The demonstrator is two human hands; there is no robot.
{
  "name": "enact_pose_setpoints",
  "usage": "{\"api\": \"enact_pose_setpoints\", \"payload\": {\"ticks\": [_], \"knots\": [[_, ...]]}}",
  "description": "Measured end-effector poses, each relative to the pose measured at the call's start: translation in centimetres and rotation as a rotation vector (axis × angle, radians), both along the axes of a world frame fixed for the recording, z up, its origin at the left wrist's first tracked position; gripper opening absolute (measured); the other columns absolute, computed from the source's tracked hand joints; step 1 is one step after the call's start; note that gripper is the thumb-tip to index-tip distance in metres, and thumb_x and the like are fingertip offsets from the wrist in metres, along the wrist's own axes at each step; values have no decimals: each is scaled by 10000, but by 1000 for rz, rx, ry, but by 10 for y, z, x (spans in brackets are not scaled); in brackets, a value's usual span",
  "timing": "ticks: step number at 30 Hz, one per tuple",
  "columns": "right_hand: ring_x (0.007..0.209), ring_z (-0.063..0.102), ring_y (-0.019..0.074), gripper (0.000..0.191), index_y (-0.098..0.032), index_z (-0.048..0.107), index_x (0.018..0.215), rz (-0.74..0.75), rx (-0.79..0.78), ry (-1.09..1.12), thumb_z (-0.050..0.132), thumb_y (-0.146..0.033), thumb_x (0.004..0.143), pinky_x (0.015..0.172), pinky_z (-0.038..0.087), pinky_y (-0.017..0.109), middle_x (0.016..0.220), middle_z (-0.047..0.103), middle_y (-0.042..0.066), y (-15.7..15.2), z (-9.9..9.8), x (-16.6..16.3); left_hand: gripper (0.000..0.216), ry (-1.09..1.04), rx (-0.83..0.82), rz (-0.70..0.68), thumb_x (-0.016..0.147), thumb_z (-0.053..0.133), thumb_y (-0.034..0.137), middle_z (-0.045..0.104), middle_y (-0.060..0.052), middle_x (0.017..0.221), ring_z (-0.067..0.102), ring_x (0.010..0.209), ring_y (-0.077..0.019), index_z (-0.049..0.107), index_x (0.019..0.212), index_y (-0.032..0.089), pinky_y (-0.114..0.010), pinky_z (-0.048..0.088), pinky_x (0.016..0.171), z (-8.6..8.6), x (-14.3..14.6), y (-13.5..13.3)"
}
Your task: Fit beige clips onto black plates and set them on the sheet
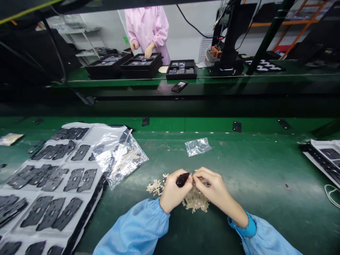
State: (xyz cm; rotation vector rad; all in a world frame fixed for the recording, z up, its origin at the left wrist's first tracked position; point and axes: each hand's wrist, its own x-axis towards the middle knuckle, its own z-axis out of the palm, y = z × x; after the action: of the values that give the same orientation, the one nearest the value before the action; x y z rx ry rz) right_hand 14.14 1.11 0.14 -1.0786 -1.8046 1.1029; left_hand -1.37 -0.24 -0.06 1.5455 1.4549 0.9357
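Observation:
My left hand (174, 191) is closed on a small black plastic part (182, 180), tilted up between thumb and fingers. Fingertips of my right hand (212, 186) are pinched together right beside that part, against the left thumb; whatever they hold is too small to make out. Under both hands lies a loose pile of small beige pieces (196, 202) on the green table (255, 166). A smaller scatter of the same pieces (155, 187) sits left of my left hand.
On the left, a white compartment tray (55, 163) holds several black parts, with a clear bag of beige pieces (124, 159) over its edge. A clear plastic bag (198, 146) lies ahead. Another tray (326, 152) is at right. Across the bench, a person in pink (147, 32) handles black boxes (143, 67).

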Motion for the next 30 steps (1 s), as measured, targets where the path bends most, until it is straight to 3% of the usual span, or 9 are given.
{"api": "enact_pose_setpoints", "payload": {"ticks": [7, 12, 15, 19, 22, 26, 30], "knots": [[675, 594, 149, 149, -157, 651, 743, -3, -181, 71, 526, -183, 820, 561, 519, 225, 770, 577, 49, 3, -3, 0, 124, -7, 2, -25, 766, 520, 170, 496, 22, 616, 466, 590, -104, 554, 648, 154, -210, 366, 559, -1, 0, -1], [659, 566, 142, 116, -165, 625, 737, -134, -107, -5, 528, -160, 801, 542, 488, 221, 741, 554, 31, 6, -2, 7, 72, -117, -39, 57, 758, 528, 170, 505, 34, 604, 479, 559, -95, 540, 688, 161, -199, 385, 542, 0, -3, 2], [667, 566, 141, 167, -177, 643, 763, 1, -34, -138, 500, -96, 790, 587, 479, 240, 761, 578, 31, 7, 4, 14, 41, -244, -108, 91, 754, 518, 165, 536, 34, 606, 513, 517, -92, 531, 715, 163, -200, 412, 515, 0, -6, 5], [850, 579, 188, 463, -219, 690, 902, 242, 32, -262, 408, 70, 675, 775, 468, 326, 870, 662, 38, 6, 10, 21, 37, -313, -141, 103, 715, 521, 126, 562, 22, 633, 529, 504, -88, 535, 705, 158, -198, 436, 497, -2, -7, 6], [879, 556, 209, 454, -234, 704, 875, 236, 68, -275, 455, 62, 635, 807, 449, 366, 885, 647, 38, 7, 12, 22, 27, -324, -154, 110, 711, 534, 131, 529, 32, 601, 496, 476, -78, 544, 704, 154, -188, 428, 462, -2, -6, 6], [653, 547, 150, 133, -180, 683, 737, 41, -100, -87, 560, -152, 780, 589, 461, 273, 718, 561, 28, 10, 9, 15, 12, -373, -186, 75, 734, 550, 162, 509, 37, 581, 472, 458, -73, 556, 733, 152, -184, 423, 435, -2, -3, 5], [494, 514, 95, 200, -156, 659, 838, -39, -380, 188, 622, -344, 779, 456, 455, 241, 764, 547, 19, 10, 1, 6, 61, -382, -200, 21, 763, 569, 207, 495, 37, 556, 462, 444, -74, 560, 747, 148, -188, 420, 425, -2, -2, 4]]}}
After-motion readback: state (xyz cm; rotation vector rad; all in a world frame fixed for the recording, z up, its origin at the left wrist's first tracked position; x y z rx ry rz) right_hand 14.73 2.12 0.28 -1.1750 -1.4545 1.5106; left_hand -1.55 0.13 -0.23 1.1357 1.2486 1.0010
